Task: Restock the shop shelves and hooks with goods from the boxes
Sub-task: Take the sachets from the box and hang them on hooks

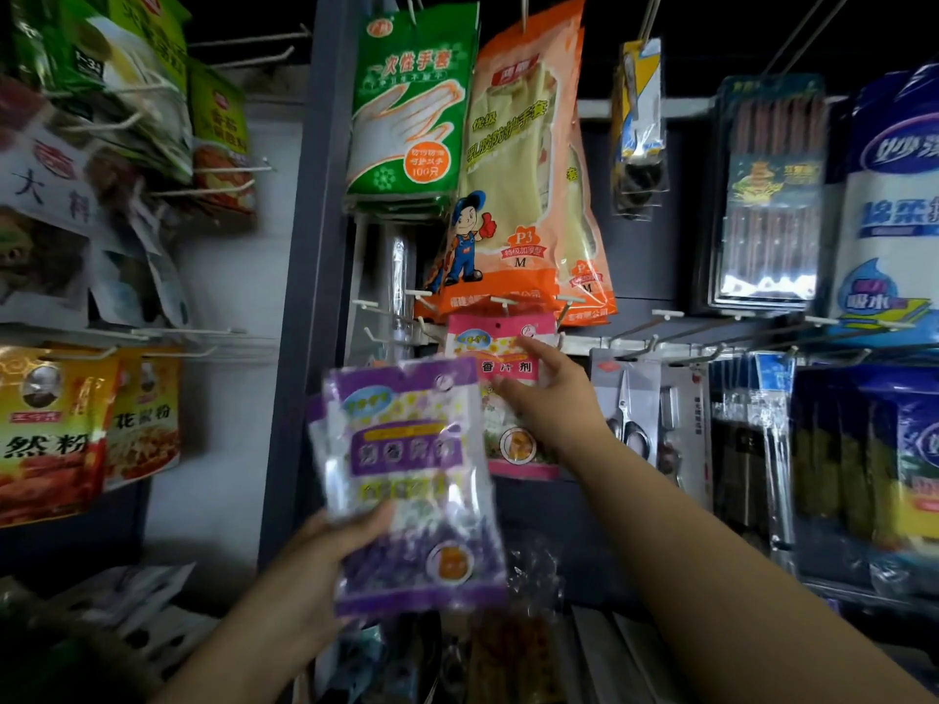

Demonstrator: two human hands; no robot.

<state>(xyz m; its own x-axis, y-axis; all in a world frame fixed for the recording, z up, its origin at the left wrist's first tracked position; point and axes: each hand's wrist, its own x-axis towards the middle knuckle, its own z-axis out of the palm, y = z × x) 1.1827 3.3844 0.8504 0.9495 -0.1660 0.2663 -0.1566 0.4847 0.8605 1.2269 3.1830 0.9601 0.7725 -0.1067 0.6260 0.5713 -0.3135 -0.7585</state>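
A: Head view showed the left hand (325,546) low, at about six o'clock, gripping a small stack of purple-and-clear plastic sachets (406,480) by the lower left edge, thumb curled over the front. How many were there?

B: At least two (a second edge peeked out at nine o'clock of the front one). They were blurred, tilted slightly, and held clear of the rack.

A: And the right hand (554,398)?

B: It reached up towards the centre, fingers curled round the right edge of a pink-and-white plastic sachet (500,358), thumb on its front. That sachet's top sat just under a white wire hook (505,301); whether the hook passed through its hole, I could not tell.

A: What hung around it?

B: At twelve o'clock of the pink sachet, orange packs of yellow rubber gloves (518,195), with green packs of disposable gloves (411,109) at their nine o'clock. At three o'clock of the right hand, carded scissors (630,414). Far out at nine o'clock, yellow-and-red spice packets (51,429); far at three o'clock, blue-and-white cloth packs (894,195).
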